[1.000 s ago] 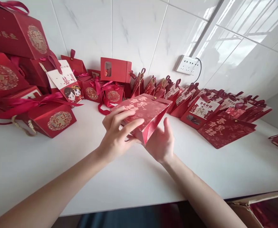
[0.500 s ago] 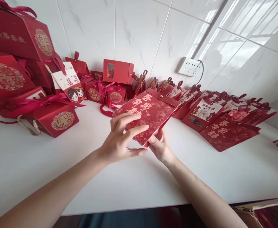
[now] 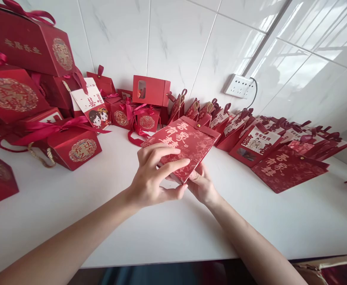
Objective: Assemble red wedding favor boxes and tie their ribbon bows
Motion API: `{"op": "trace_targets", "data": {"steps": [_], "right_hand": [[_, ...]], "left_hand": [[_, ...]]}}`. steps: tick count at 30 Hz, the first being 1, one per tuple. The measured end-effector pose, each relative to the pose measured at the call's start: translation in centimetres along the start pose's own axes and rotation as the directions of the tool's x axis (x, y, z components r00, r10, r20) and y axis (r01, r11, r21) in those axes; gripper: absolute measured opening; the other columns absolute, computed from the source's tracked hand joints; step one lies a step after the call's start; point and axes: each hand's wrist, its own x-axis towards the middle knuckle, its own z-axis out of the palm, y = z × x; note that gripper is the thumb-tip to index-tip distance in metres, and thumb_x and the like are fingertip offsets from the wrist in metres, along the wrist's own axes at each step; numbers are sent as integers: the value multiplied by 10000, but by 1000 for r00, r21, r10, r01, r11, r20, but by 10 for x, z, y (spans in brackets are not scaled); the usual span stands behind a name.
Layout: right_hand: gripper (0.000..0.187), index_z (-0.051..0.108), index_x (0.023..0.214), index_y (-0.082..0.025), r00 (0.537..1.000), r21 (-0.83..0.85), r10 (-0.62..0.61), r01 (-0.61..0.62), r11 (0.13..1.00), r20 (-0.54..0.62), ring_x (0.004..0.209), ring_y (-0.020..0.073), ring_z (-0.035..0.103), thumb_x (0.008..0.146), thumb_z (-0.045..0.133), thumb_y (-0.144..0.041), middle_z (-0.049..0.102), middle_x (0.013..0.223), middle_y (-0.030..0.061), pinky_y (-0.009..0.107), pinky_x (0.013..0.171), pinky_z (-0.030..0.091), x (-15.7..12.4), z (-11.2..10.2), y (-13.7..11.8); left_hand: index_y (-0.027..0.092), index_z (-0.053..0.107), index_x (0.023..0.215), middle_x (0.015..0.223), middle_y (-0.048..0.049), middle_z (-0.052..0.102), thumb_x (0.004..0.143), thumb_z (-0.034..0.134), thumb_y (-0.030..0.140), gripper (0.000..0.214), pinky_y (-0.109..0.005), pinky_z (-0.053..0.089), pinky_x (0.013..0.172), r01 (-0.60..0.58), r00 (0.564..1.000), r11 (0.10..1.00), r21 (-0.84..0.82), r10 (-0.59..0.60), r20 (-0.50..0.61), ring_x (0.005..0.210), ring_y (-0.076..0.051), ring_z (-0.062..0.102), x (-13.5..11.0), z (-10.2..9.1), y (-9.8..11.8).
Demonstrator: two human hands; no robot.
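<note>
A flat red paper gift bag (image 3: pixel 185 143) with pale characters and a gold stud on its flap is held just above the white countertop (image 3: pixel 72 221). My left hand (image 3: pixel 155 174) grips its near end from above, fingers laid across the printed face. My right hand (image 3: pixel 201 184) holds the same end from underneath, mostly hidden by the bag. A second flattened bag of the same print (image 3: pixel 289 168) lies on the counter to the right.
Large red gift boxes with ribbons (image 3: pixel 69 144) are stacked at the left. Small red boxes (image 3: pixel 146 118) and a long row of red bags (image 3: pixel 250 134) line the tiled wall. A power strip (image 3: pixel 240 86) hangs on the wall. A cardboard box edge (image 3: pixel 324 265) shows below right.
The bag has been pressed from a partly open shape to flat and turned face up. Both hands have closed on its near end. The view shifted slightly leftward.
</note>
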Motion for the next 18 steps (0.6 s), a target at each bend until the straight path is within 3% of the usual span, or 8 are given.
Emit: {"op": "trace_targets", "data": {"steps": [6,8,11,13,14,16,18], "right_hand": [[420,544,1150,-258,996,43,74,-76,996,45,1001,268,655,781,689,-396,679,1045,47,457,825,560,2,0,3],[429,548,1166,-252,993,61,107,-110,992,55,1027,284,642,804,636,-464,682,1041,59,470,842,544,3,3,2],[576,567,1166,-254,995,113,95,-96,989,12,1131,308,581,829,397,-690,662,1115,83,504,904,494,6,7,-1],[657,584,1123,-264,993,127,48,-34,991,-110,1188,307,535,796,313,-765,623,1201,81,502,927,471,11,3,-2],[616,585,1109,-272,982,103,14,6,995,-190,1206,292,518,792,359,-749,600,1240,67,480,933,469,13,0,-3],[456,577,1098,-287,944,8,-76,83,997,-320,1190,248,523,793,530,-623,578,1266,33,412,918,479,18,-10,-3],[358,580,1074,-282,921,-77,-138,118,990,-364,1086,214,577,785,636,-484,616,1192,18,358,858,501,22,-19,-3]], "left_hand": [[245,601,1031,1043,-69,607,724,619,295,312,-453,424,900,65,998,998,-19,-64,20,1018,-259,531,2,-1,3],[234,603,1015,1041,-71,608,720,600,289,300,-462,411,917,103,995,992,-70,-101,27,1017,-261,537,1,-1,2],[210,594,1030,1088,-81,601,725,567,321,326,-437,431,912,323,946,907,-269,-314,78,1045,-263,537,-2,-1,-4],[196,586,1037,1083,-77,610,721,540,357,357,-402,467,868,531,831,700,-478,-541,131,1037,-260,550,-3,1,-10],[191,585,1020,1056,-73,622,722,517,372,356,-388,483,841,605,740,539,-587,-653,162,1018,-257,563,-2,1,-13],[183,586,952,966,-66,649,727,470,396,331,-380,506,793,640,519,166,-750,-814,262,950,-253,596,2,3,-18],[181,588,893,899,-67,667,737,447,408,309,-369,522,717,602,279,-198,-774,-855,436,864,-247,624,9,2,-20]]}}
